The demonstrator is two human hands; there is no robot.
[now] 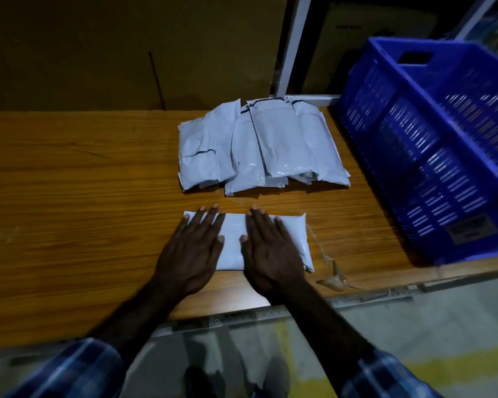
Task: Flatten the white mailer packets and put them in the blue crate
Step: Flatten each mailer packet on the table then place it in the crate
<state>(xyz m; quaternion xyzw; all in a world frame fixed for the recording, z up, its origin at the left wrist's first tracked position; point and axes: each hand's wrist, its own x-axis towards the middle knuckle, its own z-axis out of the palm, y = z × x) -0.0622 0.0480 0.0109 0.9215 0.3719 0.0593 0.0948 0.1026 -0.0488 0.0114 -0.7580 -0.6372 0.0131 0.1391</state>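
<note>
One white mailer packet (233, 242) lies flat on the wooden table (69, 196) near its front edge. My left hand (191, 251) presses palm-down on the packet's left half, fingers spread. My right hand (270, 254) presses palm-down on its right half. Both hands lie flat and grip nothing. Behind the packet, a loose pile of several white mailer packets (259, 145) overlaps near the table's back edge. The blue crate (431, 145) stands at the right end of the table, its slatted wall facing me; its inside is mostly hidden.
A crumpled strip of clear plastic tape (332, 275) lies right of the pressed packet by the table's front edge. Brown cardboard (127, 53) and a white post (293, 47) stand behind the table. The floor (414, 326) shows below the front edge.
</note>
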